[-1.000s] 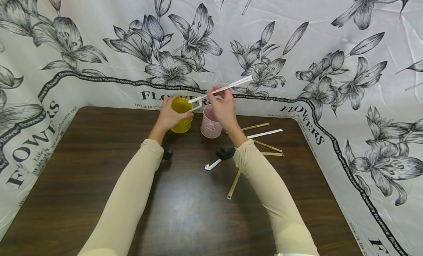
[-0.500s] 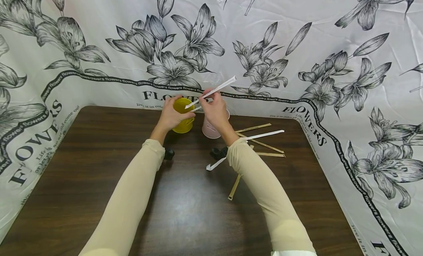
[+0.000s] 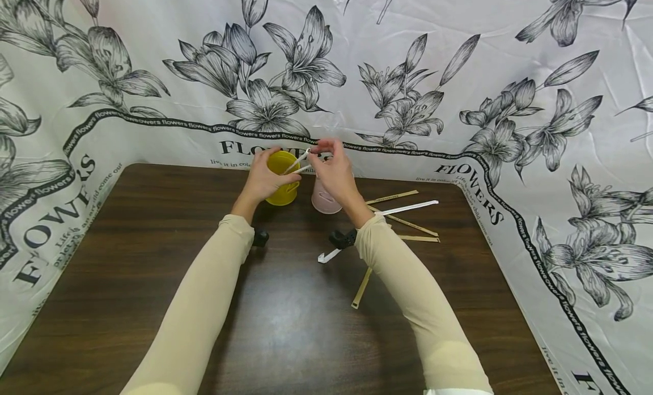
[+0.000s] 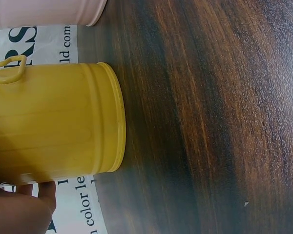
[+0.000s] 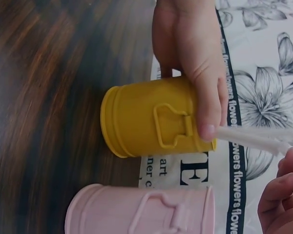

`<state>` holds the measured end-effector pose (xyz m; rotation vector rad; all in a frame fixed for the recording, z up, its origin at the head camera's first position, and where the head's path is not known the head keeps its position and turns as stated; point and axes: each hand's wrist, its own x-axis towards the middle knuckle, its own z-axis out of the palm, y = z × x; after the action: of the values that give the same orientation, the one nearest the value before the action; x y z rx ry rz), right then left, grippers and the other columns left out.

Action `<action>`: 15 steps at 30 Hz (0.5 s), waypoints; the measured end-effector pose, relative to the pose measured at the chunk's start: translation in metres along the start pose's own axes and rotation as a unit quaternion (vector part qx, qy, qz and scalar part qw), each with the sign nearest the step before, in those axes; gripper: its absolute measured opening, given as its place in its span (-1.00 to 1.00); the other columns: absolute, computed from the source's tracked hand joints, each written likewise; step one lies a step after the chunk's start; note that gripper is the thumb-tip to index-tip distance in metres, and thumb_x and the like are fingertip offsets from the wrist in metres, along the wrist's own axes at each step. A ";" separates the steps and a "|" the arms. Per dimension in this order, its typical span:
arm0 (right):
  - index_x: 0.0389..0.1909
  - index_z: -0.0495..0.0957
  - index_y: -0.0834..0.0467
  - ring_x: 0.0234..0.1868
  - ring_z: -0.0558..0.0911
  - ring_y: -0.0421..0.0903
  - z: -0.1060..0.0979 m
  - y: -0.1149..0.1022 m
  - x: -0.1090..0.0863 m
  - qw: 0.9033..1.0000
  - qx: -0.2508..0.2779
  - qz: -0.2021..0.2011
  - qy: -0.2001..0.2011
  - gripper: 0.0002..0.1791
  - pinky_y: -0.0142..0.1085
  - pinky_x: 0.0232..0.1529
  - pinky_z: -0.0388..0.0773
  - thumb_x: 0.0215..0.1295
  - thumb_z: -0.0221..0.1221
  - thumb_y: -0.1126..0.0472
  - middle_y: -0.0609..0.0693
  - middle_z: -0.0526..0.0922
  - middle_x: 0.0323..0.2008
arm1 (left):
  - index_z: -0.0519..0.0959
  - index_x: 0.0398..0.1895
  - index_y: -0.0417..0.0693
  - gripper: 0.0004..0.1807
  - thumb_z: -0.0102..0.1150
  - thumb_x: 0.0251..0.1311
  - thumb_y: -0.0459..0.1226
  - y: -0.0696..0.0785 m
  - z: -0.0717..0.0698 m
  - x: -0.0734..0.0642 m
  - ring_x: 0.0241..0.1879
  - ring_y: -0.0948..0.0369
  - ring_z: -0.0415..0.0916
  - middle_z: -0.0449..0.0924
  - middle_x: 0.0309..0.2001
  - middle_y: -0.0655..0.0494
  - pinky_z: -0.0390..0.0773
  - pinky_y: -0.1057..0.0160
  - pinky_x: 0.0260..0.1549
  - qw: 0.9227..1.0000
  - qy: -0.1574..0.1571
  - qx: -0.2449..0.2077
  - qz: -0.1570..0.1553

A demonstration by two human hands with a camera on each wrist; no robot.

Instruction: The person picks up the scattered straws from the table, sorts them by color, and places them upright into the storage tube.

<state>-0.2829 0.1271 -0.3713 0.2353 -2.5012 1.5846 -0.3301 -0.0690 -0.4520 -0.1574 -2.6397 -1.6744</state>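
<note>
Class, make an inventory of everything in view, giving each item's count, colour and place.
Table: one, dark brown, across the lower head view
Floral fabric: one, white with black print, behind the table
Yellow pail: one, yellow, far side, left of centre
Pink pail: one, pink, right of the yellow pail
White sticks: two visible, white, at the yellow pail's mouth; more on the table, count partly hidden
Tan sticks: four visible, tan, table's right
Wrist devices: two, black, one each side
Sleeves: two, cream
Left hand: one, gripping the yellow pail
Right hand: one, at the white sticks' ends
</note>
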 end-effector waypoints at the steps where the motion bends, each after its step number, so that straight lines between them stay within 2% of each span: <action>1: 0.25 0.36 0.12 -0.33 0.65 -0.19 -0.003 0.000 -0.002 1.000 0.002 0.000 -0.003 -0.52 -0.42 -0.29 0.55 0.42 0.22 0.08 -0.02 0.65 0.08 | 0.22 0.55 0.11 0.06 0.58 -0.02 0.02 0.000 0.001 0.000 0.34 -0.11 0.22 0.11 0.47 -0.15 0.32 -0.18 0.42 1.000 -0.001 -0.001 0.000; 3: 0.26 0.34 0.13 -0.20 0.73 -0.11 -0.010 0.001 -0.006 1.000 0.006 0.001 -0.011 -0.51 -0.37 -0.22 0.60 0.42 0.22 0.10 0.00 0.64 0.10 | 0.23 0.55 0.11 0.07 0.59 -0.04 0.05 0.001 0.002 0.001 0.34 -0.11 0.22 0.12 0.47 -0.15 0.32 -0.17 0.42 1.000 -0.001 -0.001 0.002; 6: 0.25 0.36 0.14 -0.11 0.73 -0.03 -0.022 0.005 -0.015 1.000 -0.008 -0.006 -0.016 -0.54 -0.36 -0.15 0.57 0.41 0.22 0.15 0.05 0.65 0.10 | 0.23 0.54 0.12 0.09 0.59 -0.07 0.08 0.001 0.004 0.001 0.34 -0.10 0.22 0.12 0.47 -0.14 0.32 -0.17 0.42 1.000 -0.003 0.001 0.005; 11: 0.17 0.44 0.15 -0.37 0.56 0.00 -0.043 0.019 -0.036 0.997 -0.072 -0.037 -0.018 -0.60 -0.39 -0.36 0.44 0.38 0.26 0.18 0.04 0.70 0.03 | 0.22 0.56 0.14 0.11 0.59 -0.07 0.11 0.000 0.003 0.001 0.36 -0.10 0.21 0.10 0.49 -0.13 0.33 -0.18 0.41 1.000 -0.008 0.005 0.004; 15: 0.11 0.49 0.17 -0.55 0.46 -0.04 -0.058 0.033 -0.052 0.990 -0.109 -0.077 -0.044 -0.66 -0.40 -0.54 0.35 0.38 0.27 0.21 0.06 0.71 -0.05 | 0.22 0.55 0.15 0.09 0.58 -0.06 0.09 -0.001 0.000 0.001 0.37 -0.11 0.19 0.09 0.49 -0.12 0.32 -0.20 0.40 1.000 -0.003 0.006 -0.001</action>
<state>-0.2360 0.1955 -0.3879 0.4652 -2.6236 1.2577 -0.3311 -0.0697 -0.4532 -0.1609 -2.6539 -1.6617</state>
